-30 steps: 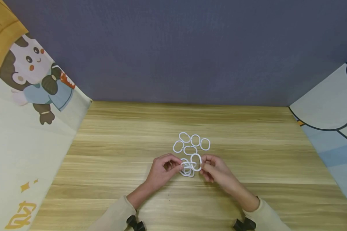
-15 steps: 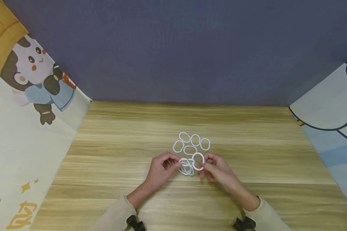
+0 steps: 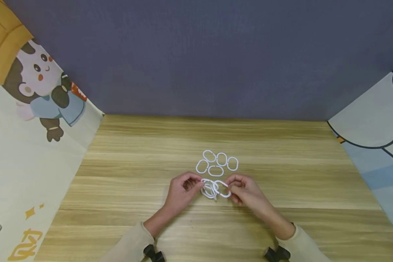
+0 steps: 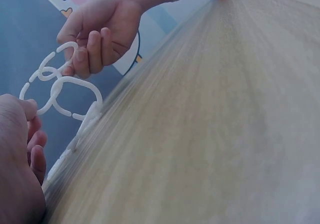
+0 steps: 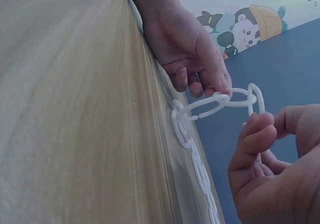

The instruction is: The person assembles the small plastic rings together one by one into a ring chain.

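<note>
My left hand pinches a white split ring between thumb and index finger. From that ring hangs another linked white ring, with further rings trailing down to the table. To its right, my right hand pinches a separate-ended white ring between thumb and fingers. In the right wrist view this ring passes through the one in my left hand, and a small gap in it shows in the left wrist view. Both hands are close together, low over the table.
Several loose white oval rings lie just beyond my hands on the wood-grain table. A dark blue panel stands at the back, with printed panels at left and right.
The ring in my right hand has tipped from nearly upright to a slanted position and now overlaps the linked rings. The left hand has shifted slightly up and left; the loose rings stayed put.
</note>
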`<state>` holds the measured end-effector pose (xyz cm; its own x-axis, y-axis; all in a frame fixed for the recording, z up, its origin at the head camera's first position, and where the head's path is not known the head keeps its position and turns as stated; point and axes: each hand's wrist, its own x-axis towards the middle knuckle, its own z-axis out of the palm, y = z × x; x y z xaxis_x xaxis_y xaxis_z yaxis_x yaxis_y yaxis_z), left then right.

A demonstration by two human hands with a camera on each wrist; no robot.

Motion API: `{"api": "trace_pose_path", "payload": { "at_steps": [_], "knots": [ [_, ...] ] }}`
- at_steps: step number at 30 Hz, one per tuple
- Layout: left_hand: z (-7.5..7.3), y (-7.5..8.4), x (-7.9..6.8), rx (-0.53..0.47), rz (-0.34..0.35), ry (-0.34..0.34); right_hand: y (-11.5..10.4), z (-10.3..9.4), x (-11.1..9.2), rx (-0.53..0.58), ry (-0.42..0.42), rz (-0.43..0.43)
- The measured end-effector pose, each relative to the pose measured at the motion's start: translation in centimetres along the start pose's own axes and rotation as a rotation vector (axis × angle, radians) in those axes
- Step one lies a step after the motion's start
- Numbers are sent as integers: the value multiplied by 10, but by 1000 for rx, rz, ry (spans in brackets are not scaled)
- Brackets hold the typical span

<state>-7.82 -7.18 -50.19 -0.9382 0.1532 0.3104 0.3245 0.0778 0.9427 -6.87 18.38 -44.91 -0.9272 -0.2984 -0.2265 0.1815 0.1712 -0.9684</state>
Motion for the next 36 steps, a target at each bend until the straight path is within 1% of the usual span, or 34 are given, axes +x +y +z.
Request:
{"api": "trace_pose_path", "payload": {
  "at_steps": [4,7,10,13,17,22,24,27,32,36],
  "knots": [
    [0,-1,0,13,-27,-18,1,-1,1,-1,-10,-2],
    [0,-2,0,50,-37,-56,0,-2,1,12,-14,7],
    [0,-2,1,97,-33,-97,0,-2,0,39,-24,8],
    [0,-3,1,126,-29,-123,0,-2,0,65,-46,-10],
    [0,-2,2,138,-22,-132,1,-3,0,69,-78,-37],
    [0,-2,1,112,-6,-120,2,-3,0,56,-91,-45],
    [0,-3,1,93,12,-111,3,-2,0,56,-98,-45],
    [-1,-4,0,79,61,-109,4,-1,0,62,-115,-51],
    [0,-6,-1,82,163,-152,7,1,0,80,-136,-51],
    [0,-7,-2,68,191,-187,8,3,0,81,-142,-57]
  ]
}}
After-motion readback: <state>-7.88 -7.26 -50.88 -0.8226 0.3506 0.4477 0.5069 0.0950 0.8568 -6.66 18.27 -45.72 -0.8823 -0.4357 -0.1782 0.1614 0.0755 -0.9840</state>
